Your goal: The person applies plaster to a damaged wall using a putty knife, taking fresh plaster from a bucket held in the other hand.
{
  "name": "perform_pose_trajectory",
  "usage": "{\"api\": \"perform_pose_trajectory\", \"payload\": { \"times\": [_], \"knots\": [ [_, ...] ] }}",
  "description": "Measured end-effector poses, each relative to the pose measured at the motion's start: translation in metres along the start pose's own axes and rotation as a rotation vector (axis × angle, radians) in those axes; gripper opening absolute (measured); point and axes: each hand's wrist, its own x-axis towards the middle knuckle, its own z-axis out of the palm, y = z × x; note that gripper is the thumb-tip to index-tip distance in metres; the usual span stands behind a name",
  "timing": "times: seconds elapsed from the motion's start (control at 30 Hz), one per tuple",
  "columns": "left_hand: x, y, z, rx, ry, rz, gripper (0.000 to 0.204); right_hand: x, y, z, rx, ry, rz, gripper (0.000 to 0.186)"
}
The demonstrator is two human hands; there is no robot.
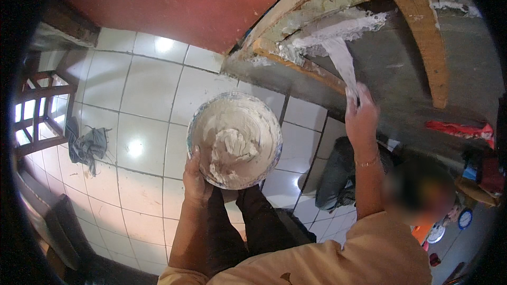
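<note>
My left hand (196, 179) grips the near left rim of a round bowl (277, 163), its thumb over the edge. Soft whitish plaster (232, 145) coats the bowl's inside and heaps up in the middle. My right hand (363, 111) is raised to the grey wall, fingers closed on a white plaster-coated strip (339, 58). The strip widens toward its far end, which meets a smear of wet white plaster (359, 25) on the wall. Whether it is a scraper blade or soaked cloth, I cannot tell. A wooden batten (322, 74) runs just below the smear.
A second wooden batten (425, 37) crosses the wall to the right. Red cloth (459, 128) lies against the grey surface. A person (420, 184) is close by my right arm. Grey cloth (90, 145) lies on white floor tiles (148, 84), near a wooden frame (39, 111).
</note>
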Motion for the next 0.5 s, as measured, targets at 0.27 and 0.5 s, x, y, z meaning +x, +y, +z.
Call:
{"api": "perform_pose_trajectory", "payload": {
  "times": [0.27, 0.5],
  "knots": [
    [-0.009, 0.007, 0.017, -0.042, 0.016, 0.015, 0.059, 0.020, -0.009, -0.033, 0.111, 0.095, -0.088, 0.034],
    [-0.012, 0.009, 0.018, -0.009, -0.044, 0.039, 0.062, -0.010, 0.000, -0.011, 0.137, 0.012, 0.026, 0.027]
  ]
}}
